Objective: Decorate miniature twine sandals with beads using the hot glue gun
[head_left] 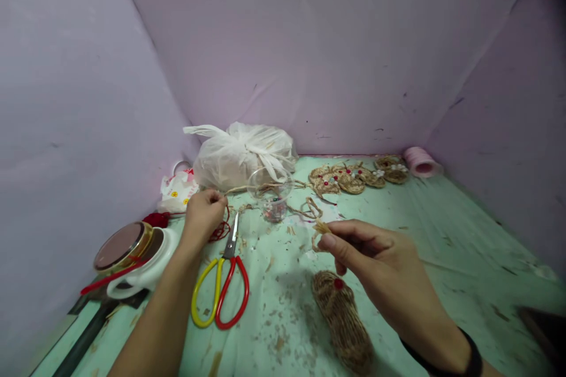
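My left hand [207, 212] is closed in a pinch at the end of a strand of jute twine [239, 189] that runs right along the table. Red yarn [220, 231] lies tangled just below its fingers. Scissors [229, 247] with one yellow and one red handle lie to its right, blades pointing away. Nearer the middle, my right hand [369, 259] pinches a small piece of jute twine [322, 227] with a frayed end between thumb and forefinger. Beneath it lies a small braided jute slipper [342, 321] with a red bead on top.
A clear plastic cup [275, 210] of beads stands mid-table before a tied white bag [243, 153]. Several beaded jute pieces [349, 178] and a pink spool [422, 162] line the back. At left are a white mug [152, 268], a round lidded jar [124, 246] and a dark-handled tool [86, 336].
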`<state>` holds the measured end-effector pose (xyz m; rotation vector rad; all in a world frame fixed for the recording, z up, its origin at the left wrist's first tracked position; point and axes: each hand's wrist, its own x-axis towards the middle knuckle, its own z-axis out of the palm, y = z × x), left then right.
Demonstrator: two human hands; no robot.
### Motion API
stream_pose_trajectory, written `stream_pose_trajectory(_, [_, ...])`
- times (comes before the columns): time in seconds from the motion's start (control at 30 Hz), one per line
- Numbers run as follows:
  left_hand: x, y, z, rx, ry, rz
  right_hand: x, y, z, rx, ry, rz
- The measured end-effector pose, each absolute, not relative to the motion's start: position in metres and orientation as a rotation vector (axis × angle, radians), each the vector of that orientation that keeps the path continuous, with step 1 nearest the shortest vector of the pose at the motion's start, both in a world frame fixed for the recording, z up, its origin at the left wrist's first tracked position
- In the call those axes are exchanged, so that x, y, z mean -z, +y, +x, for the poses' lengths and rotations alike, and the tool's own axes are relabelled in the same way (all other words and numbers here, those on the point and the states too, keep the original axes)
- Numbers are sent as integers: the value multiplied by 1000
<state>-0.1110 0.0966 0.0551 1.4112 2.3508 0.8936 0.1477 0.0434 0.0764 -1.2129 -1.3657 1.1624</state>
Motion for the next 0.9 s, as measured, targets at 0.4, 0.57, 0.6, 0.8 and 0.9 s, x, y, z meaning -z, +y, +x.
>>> stream_pose_trajectory(0.4, [-128,41,-116,-1042,1399,1202,-71,42,144,-1132,-1436,-1131])
stream_pose_trajectory(0.57, [-125,43,-99,-1045,1180,1134,-66,36,137,-1393,-1459,-932])
stream_pose_trajectory(0.6, [-123,43,-92,-1023,1134,1106,-67,34,132,-1450,-1475,-883])
stream_pose_trajectory(0.8, [-111,44,-61,-904,1021,1016,-68,42,94,-1712,-1559,-486])
stream_pose_trajectory(0.9, [-111,49,-65,-1106,1211,1019,-63,49,90,-1885,-1525,-497])
